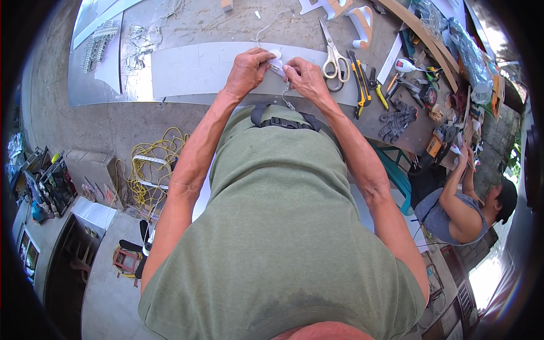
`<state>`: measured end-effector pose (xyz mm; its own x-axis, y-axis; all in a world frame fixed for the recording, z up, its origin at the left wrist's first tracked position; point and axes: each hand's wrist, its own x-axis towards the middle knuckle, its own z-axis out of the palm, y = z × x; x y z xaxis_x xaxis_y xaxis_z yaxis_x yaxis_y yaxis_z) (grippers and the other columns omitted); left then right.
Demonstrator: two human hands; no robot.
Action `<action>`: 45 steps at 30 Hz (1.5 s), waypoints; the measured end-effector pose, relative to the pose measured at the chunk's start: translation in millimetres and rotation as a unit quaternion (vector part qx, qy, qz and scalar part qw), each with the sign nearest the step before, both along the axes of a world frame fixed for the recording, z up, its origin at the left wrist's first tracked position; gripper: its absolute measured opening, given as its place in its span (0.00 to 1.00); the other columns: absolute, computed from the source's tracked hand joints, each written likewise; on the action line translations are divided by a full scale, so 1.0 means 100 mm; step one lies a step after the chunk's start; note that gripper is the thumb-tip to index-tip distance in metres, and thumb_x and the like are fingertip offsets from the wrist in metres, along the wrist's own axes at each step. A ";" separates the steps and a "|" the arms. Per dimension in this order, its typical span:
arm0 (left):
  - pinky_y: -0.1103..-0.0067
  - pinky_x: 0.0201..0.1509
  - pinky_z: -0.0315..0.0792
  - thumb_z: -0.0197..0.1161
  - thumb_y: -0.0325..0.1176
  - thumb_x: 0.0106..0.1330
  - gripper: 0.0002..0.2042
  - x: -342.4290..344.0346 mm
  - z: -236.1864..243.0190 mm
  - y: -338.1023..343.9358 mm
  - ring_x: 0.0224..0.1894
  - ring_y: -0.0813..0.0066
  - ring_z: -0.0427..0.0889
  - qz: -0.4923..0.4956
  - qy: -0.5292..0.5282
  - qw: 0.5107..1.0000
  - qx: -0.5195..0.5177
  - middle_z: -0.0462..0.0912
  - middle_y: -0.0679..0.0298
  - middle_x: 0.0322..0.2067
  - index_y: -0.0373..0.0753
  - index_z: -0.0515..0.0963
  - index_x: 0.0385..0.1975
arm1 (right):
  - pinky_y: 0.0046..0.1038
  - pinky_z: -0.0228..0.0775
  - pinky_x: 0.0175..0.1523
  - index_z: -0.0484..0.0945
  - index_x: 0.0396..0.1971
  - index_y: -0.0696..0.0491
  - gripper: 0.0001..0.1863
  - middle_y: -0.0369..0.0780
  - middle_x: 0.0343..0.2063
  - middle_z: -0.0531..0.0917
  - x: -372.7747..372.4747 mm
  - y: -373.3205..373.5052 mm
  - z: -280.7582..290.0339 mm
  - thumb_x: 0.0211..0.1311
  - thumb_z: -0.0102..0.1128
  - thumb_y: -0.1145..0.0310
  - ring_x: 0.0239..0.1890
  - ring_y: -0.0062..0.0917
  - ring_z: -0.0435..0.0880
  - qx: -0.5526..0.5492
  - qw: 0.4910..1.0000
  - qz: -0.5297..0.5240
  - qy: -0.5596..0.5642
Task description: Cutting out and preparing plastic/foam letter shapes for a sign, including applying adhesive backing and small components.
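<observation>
Close together over the near edge of the table, both my hands are closed in pinches. My left hand (248,72) grips a small white round piece (276,55), perhaps a roll of tape; a thin pale wire runs up the table behind it. A short whitish strip (277,70) spans the gap between my fingers. My right hand (306,78) pinches a thin wire with small modules (289,104) on it, which dangles below the fingers. Beneath my hands lies a long grey-white sheet (192,71).
Right of my hands lie scissors (335,59), yellow-black cutters (359,85), pliers (378,89) and a grey glove (398,120). White cut-out shapes (360,25) stand beyond. Chained modules (101,46) sit far left. A co-worker (459,207) crouches right; yellow cord (148,170) tangles on the left.
</observation>
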<state>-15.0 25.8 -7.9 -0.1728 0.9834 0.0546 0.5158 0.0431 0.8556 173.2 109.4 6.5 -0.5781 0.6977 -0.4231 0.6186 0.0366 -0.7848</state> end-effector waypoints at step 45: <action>0.73 0.46 0.79 0.68 0.24 0.62 0.10 -0.04 -0.10 0.03 0.40 0.63 0.87 0.022 -0.038 0.999 -0.009 0.87 0.54 0.39 0.32 0.84 0.43 | 0.28 0.80 0.39 0.85 0.42 0.59 0.13 0.45 0.31 0.89 -0.34 0.43 -0.04 0.55 0.67 0.75 0.33 0.25 0.89 0.071 0.989 0.109 0.066</action>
